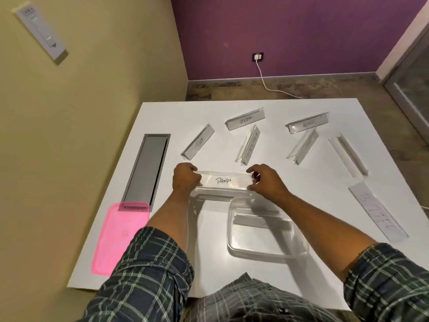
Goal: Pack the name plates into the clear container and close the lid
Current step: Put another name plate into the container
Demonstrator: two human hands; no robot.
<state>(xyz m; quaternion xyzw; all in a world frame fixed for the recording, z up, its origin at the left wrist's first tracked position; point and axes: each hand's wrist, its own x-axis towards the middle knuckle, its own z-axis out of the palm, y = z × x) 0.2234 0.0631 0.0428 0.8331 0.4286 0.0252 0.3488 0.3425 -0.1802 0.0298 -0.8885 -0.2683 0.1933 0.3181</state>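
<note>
Head view. The left hand [185, 177] and the right hand [264, 180] each form a grip pinched on one end of the PANDA name plate [224, 181], fingers curled round its short edges. Holding it by both ends keeps the long, light plate level and its label facing up, presumably so it can be lowered flat.

The clear container [267, 231] stands on the counter [301, 187] nearer the person than the two grips, below and slightly right of them; one name plate [261, 221] already lies inside, its writing too blurred to read. The pink lid [120, 235] rests on the counter near-left of the left grip, off the container, so closing remains to be done.

Beyond the grips lie the TIGER plate [198, 142], ZEBRA plate [245, 119], a plate reading roughly SUPERMAN [248, 145] and the ALPHA plate [307, 123]. Farther right of the right grip are an unreadable plate [303, 146], a plate showing no visible label [348, 154] and a plate with upside-down writing [378, 214]. Judged from this, packing is at an early stage.

Whether the PANDA plate touches the counter or is lifted just clear cannot be told: transparent edges and reflections merge beneath it. The container's near-left wall is hard to trace, and the sleeves [148, 273] hide the counter's near edge.
</note>
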